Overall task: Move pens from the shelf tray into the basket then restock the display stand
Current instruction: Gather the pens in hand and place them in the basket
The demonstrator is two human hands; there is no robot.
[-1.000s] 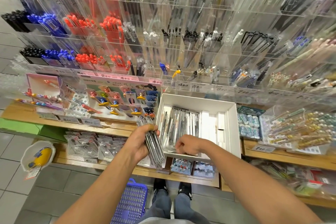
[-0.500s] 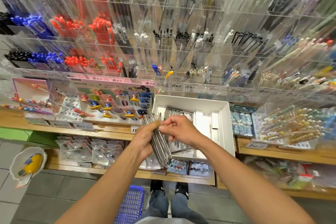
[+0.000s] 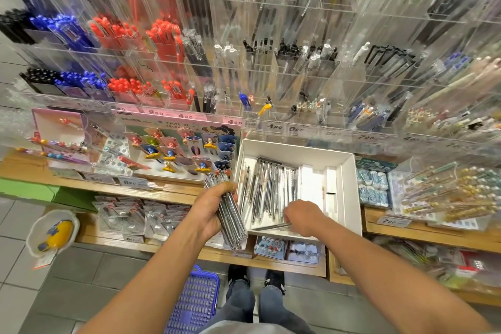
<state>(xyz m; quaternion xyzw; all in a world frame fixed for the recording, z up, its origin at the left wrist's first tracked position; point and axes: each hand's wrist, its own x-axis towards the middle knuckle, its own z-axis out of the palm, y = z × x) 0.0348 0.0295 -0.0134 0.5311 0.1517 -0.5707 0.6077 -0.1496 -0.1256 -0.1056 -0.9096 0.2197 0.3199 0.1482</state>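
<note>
The right hand [image 3: 302, 215] sits low in the white shelf tray [image 3: 349, 184], right of centre in the frame, with its fingers curled down at the tray's near edge. A silver pen [image 3: 273, 226] lies crosswise there, and the fingers appear to be pinching its right end, though the grip itself is hidden under the knuckles. That pen's long axis runs left to right, across the others. The remaining pens [image 3: 267, 190] lie side by side, running from the near edge toward the top of the frame, just above and left of the right hand, so it is by far the nearer hand for the next pick.

The left hand [image 3: 214, 209] is clenched around a thick bundle of pens [image 3: 229, 214] just left of the tray wall, with the bundle slanting from upper left to lower right. The blue basket [image 3: 196, 304] stands on the floor at bottom centre, directly below the left hand and beside the person's feet, well apart from the tray.
</note>
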